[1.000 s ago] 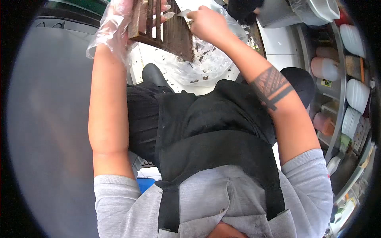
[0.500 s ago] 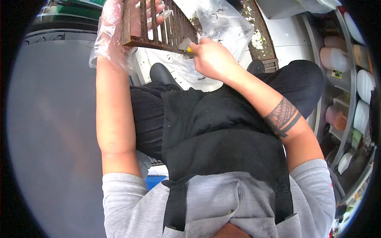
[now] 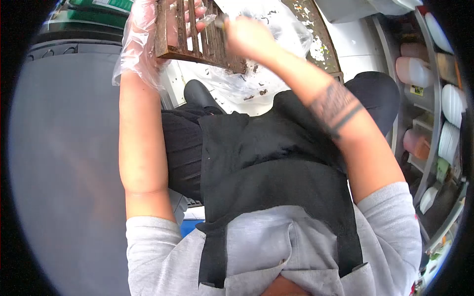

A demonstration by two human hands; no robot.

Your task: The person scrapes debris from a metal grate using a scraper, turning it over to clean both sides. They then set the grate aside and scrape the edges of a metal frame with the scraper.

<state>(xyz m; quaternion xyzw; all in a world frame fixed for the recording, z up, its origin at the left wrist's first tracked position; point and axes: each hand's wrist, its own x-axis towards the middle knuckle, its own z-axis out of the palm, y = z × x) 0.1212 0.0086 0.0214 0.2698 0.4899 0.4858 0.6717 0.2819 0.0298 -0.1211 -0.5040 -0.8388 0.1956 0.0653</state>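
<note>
My left hand [image 3: 142, 32], in a clear plastic glove, grips a brown, grimy drain grate [image 3: 197, 56] by its left side. Fingers show through the gaps between the bars. The grate is held tilted above the floor. My right hand [image 3: 249, 38], bare and blurred by motion, is closed round a small scraper [image 3: 220, 20] whose blade lies against the bars near the grate's right side. Below the grate spreads a clear plastic bag [image 3: 291, 42] with dark scrapings on it.
A dirt-covered strip [image 3: 323, 44] with white bits runs along the tiled floor [image 3: 353, 39]. To the right, a shelf rack [image 3: 428, 113] holds containers and white bowls. A large grey panel [image 3: 69, 148] stands close on the left. My black boot [image 3: 200, 96] is below the grate.
My right hand has moved up and left along the grate with the scraper, from its lower corner toward the upper bars. The left hand and grate have hardly shifted.
</note>
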